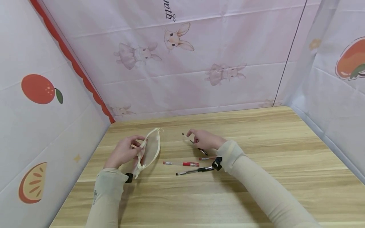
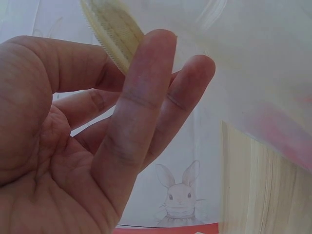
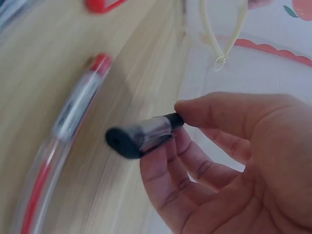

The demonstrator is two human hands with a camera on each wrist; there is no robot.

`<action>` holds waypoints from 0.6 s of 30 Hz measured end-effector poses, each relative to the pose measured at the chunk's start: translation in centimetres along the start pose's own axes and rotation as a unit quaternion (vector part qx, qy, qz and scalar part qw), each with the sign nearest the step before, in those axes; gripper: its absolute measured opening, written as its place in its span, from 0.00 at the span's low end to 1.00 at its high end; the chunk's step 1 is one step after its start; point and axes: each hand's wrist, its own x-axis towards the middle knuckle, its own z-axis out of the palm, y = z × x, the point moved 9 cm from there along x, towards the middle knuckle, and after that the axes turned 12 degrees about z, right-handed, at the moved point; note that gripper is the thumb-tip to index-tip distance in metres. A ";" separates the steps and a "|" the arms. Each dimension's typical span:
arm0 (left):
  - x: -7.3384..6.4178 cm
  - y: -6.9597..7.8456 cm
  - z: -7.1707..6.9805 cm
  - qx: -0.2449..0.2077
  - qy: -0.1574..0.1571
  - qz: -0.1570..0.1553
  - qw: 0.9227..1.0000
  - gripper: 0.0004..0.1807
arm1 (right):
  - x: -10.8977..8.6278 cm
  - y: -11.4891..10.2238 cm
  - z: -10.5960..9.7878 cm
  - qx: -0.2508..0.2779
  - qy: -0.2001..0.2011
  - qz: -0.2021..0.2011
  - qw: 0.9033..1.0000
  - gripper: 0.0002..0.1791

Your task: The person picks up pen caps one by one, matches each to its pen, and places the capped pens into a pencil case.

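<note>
My left hand (image 1: pixel 125 152) pinches one edge of a translucent zip pouch (image 1: pixel 154 142) with a cream zipper. The pouch's mouth gapes toward the right, and a small ring hangs at its far end. Close up in the left wrist view, the zipper edge (image 2: pixel 115 36) runs in between the fingers. My right hand (image 1: pixel 207 139) grips a black gel pen (image 3: pixel 151 134) between thumb and fingers, its capped end sticking out past the fingertips. In the head view this pen slants across under the fingers, tilted over the table.
On the wood-grain table (image 1: pixel 182 196) lie a red pen (image 1: pixel 190 164), a second red pen (image 1: pixel 203 158) partly behind the right wrist, and another black pen (image 1: pixel 195 171). Printed cloth walls (image 1: pixel 182 91) with rabbits and fruit enclose the back and both sides.
</note>
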 end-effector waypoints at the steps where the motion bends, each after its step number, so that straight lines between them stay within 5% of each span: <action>1: 0.0 0.0 0.0 0.000 0.000 -0.001 1.000 0.22 | 0.0 -0.2 0.0 0.006 0.001 -0.001 1.000 0.27; 11: 0.0 0.1 -0.1 0.000 0.000 0.004 1.000 0.22 | 0.5 -2.2 0.2 0.072 0.018 -0.008 0.997 0.27; 18: 0.0 0.4 -0.2 0.016 0.000 0.006 1.000 0.22 | 0.9 -3.3 0.8 0.160 0.003 0.014 0.987 0.29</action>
